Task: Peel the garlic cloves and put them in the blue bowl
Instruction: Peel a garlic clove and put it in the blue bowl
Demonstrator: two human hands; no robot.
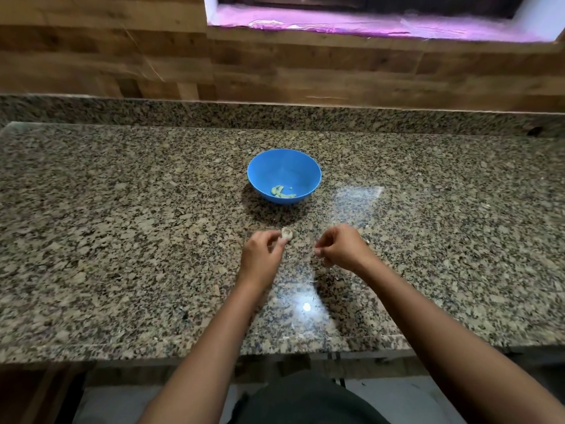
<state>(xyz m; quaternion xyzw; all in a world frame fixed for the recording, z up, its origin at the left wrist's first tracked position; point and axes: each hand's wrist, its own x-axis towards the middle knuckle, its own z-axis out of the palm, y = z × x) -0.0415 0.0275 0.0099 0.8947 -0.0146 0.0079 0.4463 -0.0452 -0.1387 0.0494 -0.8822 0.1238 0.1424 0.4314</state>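
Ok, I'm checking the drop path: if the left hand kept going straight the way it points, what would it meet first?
Probably the round blue plastic bowl, which lies just beyond the left hand and the pale garlic clove it pinches. Only speckled granite counter lies between; height is unclear.

One head-worn camera looks forward and down at the granite counter (128, 246) — wide-angle, close. It faces the wood-panelled wall (101, 56).

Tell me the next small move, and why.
Probably move the right hand over to the garlic clove pinched in the left hand and strip its skin: the clove looks papery and unpeeled, and the hands are apart. Peeled cloves lie in the blue bowl.
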